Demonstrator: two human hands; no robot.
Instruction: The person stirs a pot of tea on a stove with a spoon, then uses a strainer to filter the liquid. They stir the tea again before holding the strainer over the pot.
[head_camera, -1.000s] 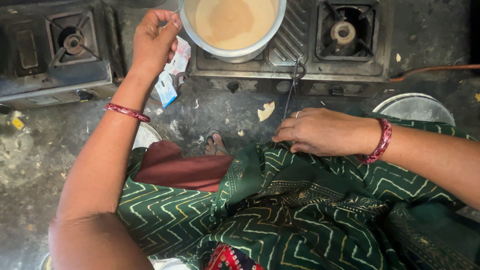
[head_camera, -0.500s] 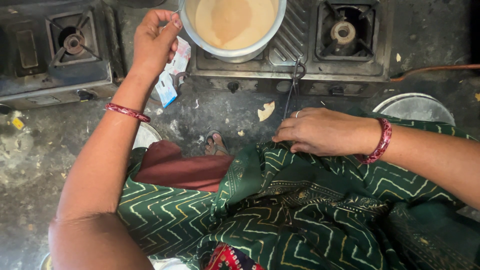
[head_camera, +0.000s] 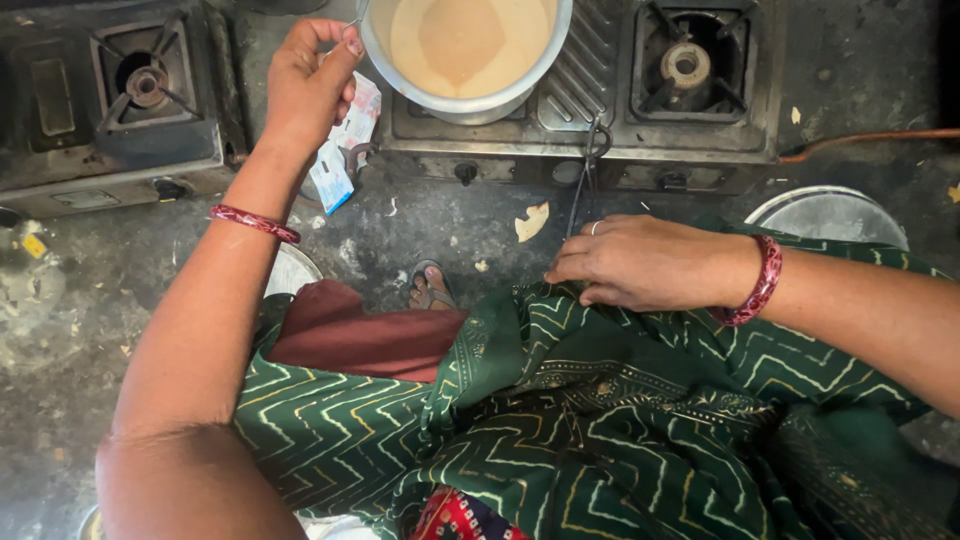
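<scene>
Landmark: steel pot (head_camera: 465, 60) of tan liquid on the two-burner stove (head_camera: 600, 110), which sits on the floor.

Nearest the camera: green zigzag-print cloth (head_camera: 600, 430) over the lap, maroon cloth (head_camera: 350, 340) at its left edge, both well below the pot. A sandalled foot (head_camera: 430, 288) shows on the grey floor (head_camera: 60, 330) between the lap and the stove.

Right hand (head_camera: 640, 262): rests on the green cloth, below and right of the pot, fingers curled loosely, grip not closed on anything I can make out; a thin dark cord (head_camera: 585, 180) hanging off the stove front ends near its fingertips, contact unclear. Red bangle (head_camera: 755, 285) on that wrist.

Left hand (head_camera: 305, 85): raised just left of the pot, fingertips pinched at the pot rim, on a thin metal piece, too small to name. Red bangle (head_camera: 255, 222) on that wrist.

White and blue packet (head_camera: 340, 150) lies just below the left hand, left of the pot. Second stove (head_camera: 120, 100) further left. Round steel lid (head_camera: 830, 215) far right of the pot, on the floor.
</scene>
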